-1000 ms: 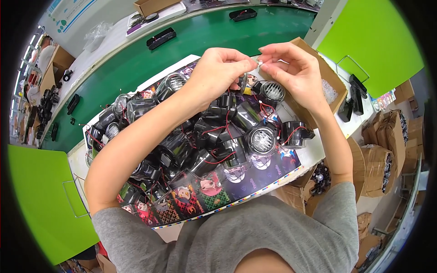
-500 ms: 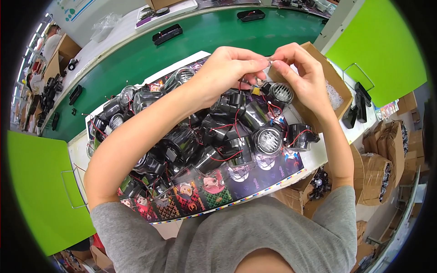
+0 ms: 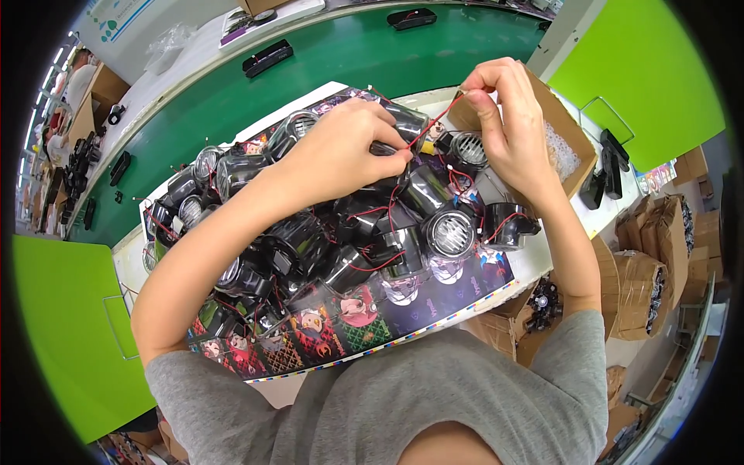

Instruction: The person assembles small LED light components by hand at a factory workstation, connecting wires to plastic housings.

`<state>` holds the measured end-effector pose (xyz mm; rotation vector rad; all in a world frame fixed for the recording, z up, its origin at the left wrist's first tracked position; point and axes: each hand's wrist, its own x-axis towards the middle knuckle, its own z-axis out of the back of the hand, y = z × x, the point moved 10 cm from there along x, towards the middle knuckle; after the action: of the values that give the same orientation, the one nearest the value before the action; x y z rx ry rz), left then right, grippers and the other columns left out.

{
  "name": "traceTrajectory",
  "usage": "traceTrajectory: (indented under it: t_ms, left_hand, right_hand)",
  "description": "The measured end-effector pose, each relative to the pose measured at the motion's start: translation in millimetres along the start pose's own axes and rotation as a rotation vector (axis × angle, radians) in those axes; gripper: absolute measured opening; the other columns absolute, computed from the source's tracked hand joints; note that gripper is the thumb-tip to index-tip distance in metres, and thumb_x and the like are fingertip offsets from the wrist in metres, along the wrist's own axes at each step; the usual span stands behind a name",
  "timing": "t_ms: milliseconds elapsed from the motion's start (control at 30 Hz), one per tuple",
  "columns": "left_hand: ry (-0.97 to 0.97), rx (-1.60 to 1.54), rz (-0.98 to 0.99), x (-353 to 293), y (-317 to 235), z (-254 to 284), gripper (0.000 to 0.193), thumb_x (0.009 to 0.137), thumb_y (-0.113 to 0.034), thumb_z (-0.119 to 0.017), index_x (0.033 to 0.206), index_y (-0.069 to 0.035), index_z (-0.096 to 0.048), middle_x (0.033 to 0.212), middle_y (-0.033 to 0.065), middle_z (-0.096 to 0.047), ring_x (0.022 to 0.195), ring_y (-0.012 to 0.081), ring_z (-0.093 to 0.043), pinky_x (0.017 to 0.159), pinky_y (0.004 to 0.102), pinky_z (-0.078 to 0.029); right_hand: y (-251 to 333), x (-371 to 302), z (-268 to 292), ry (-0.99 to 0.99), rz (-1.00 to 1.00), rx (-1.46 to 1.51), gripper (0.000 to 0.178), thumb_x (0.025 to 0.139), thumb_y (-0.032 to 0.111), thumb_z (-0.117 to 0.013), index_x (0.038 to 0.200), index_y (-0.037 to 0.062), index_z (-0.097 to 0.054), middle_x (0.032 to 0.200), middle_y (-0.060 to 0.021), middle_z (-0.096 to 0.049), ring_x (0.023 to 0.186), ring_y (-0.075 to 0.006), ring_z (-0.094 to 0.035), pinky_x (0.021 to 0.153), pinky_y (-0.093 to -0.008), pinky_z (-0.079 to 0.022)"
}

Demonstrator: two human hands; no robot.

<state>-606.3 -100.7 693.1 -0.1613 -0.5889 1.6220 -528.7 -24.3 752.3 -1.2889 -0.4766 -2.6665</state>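
Observation:
A thin red wire (image 3: 438, 120) runs taut between my two hands above a heap of black parts. My left hand (image 3: 341, 147) pinches its lower end, fingers curled over the heap. Higher up on the right, my right hand (image 3: 511, 124) grips the other end between thumb and forefinger; what sits at that tip is too small to make out. Beneath lie many glossy black cylindrical housings (image 3: 426, 190) with red wires. Some show round grilled clear faces, such as one housing (image 3: 449, 234) near the front. They rest on a printed sheet (image 3: 403, 314) with cartoon figures.
Beside my right hand stands a cardboard box (image 3: 577, 186) holding small clear plastic pieces. A green conveyor belt (image 3: 341, 58) carrying black parts runs behind. Black parts (image 3: 608, 170) lie at the right. Lime-green panels (image 3: 635, 85) flank the table, and cartons (image 3: 632, 298) stand lower right.
My hands have moved apart: the left down and leftward, the right slightly up. The red wire now stretches between them, where before their fingertips met.

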Motion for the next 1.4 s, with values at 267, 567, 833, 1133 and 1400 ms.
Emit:
traceTrajectory:
  t_ms: [267, 567, 833, 1133, 1400]
  left_hand:
    - [-0.014, 0.354, 0.096, -25, -9, -14, 0.050, 0.067, -0.036, -0.068, 0.103, -0.002, -0.056, 0.103, 0.0158, -0.054, 0.094, 0.0307, -0.054, 0.082, 0.0396, -0.044]
    - [-0.202, -0.782, 0.218, -17, 22, 0, 0.033, 0.072, -0.009, -0.062, 0.104, -0.005, -0.057, 0.104, 0.0074, -0.055, 0.087, 0.0193, -0.057, 0.077, 0.0306, -0.046]
    - [-0.060, -1.696, 0.341, -12, -26, -16, 0.051, 0.083, -0.036, -0.034, 0.123, -0.005, -0.037, 0.113, 0.0140, -0.048, 0.100, 0.0279, -0.052, 0.080, 0.0476, -0.046]
    - [-0.282, -1.216, 0.308, -24, -2, 18, 0.043, 0.078, -0.035, -0.053, 0.108, -0.007, -0.043, 0.105, 0.0151, -0.054, 0.087, 0.0244, -0.059, 0.063, 0.0332, -0.050]
    - [-0.194, -1.292, 0.239, -15, -18, 13, 0.032, 0.084, -0.033, -0.053, 0.093, -0.003, -0.056, 0.086, 0.0027, -0.058, 0.077, 0.0069, -0.054, 0.068, 0.0204, -0.043]
  right_hand:
    - [-24, -5, -26, 0.115, -0.425, 0.398, 0.008, 0.085, 0.006, -0.048, 0.089, -0.0008, -0.048, 0.076, -0.0091, -0.055, 0.062, -0.0174, -0.055, 0.054, -0.0283, -0.043]
    - [-35, -1, -8, -0.147, -0.578, 1.009, 0.017, 0.092, 0.013, -0.040, 0.095, -0.0030, -0.043, 0.077, -0.0126, -0.055, 0.066, -0.0213, -0.062, 0.057, -0.0279, -0.052]
    - [-17, 33, -10, -0.309, -0.534, 1.357, 0.017, 0.094, 0.018, -0.034, 0.094, 0.0018, -0.037, 0.084, -0.0136, -0.052, 0.084, -0.0309, -0.060, 0.076, -0.0395, -0.052]
    - [-8, 23, -19, -0.022, -0.514, 1.132, 0.039, 0.087, 0.013, -0.050, 0.121, -0.0006, -0.037, 0.086, -0.0089, -0.054, 0.068, -0.0130, -0.052, 0.062, -0.0222, -0.044]
    - [10, 10, -24, 0.179, -0.424, 1.176, 0.015, 0.081, 0.008, -0.059, 0.093, -0.0012, -0.061, 0.080, -0.0044, -0.062, 0.069, -0.0087, -0.057, 0.055, -0.0189, -0.042]
